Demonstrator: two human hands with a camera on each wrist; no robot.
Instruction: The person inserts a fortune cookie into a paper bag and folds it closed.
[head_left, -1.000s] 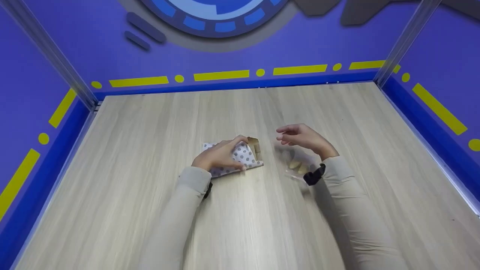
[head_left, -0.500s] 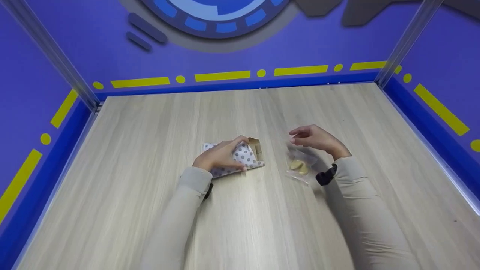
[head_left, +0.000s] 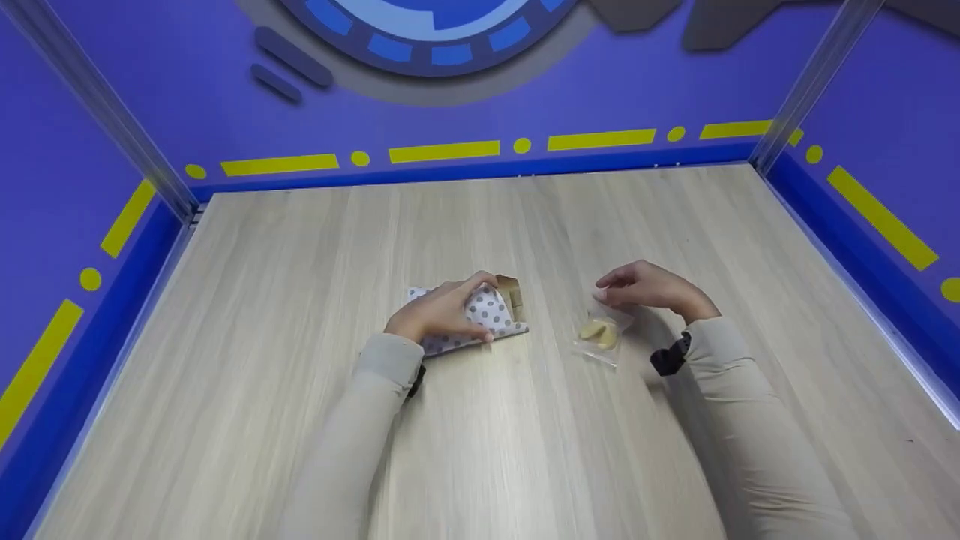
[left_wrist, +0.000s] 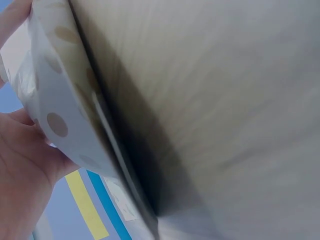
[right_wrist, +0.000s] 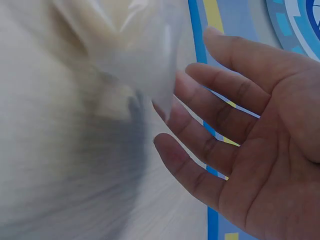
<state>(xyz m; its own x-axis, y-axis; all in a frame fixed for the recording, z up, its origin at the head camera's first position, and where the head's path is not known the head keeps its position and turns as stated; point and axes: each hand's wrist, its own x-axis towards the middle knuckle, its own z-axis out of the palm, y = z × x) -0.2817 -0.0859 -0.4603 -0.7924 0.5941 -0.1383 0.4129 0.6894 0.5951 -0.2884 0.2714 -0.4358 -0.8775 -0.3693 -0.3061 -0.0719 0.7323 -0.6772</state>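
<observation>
My left hand grips a white paper bag with grey polka dots, thumb on the near edge and fingers over the far edge. The bag's brown mouth gapes to the right. In the left wrist view the dotted paper bulges beside the palm. On the table to the right lies a small clear plastic bag with pale yellow pieces inside. My right hand hovers at its far end; in the right wrist view its fingers are spread loosely by the plastic bag's corner.
Both hands work over a light wood-grain table. Blue-purple panels with yellow markings enclose its back and sides, and metal posts stand at the back corners. A black wrist strap sits on the right sleeve.
My right hand has moved rightward and slightly nearer. The plastic bag, blurred at first, has shifted a little and now lies still. My left hand and the dotted bag have stayed put.
</observation>
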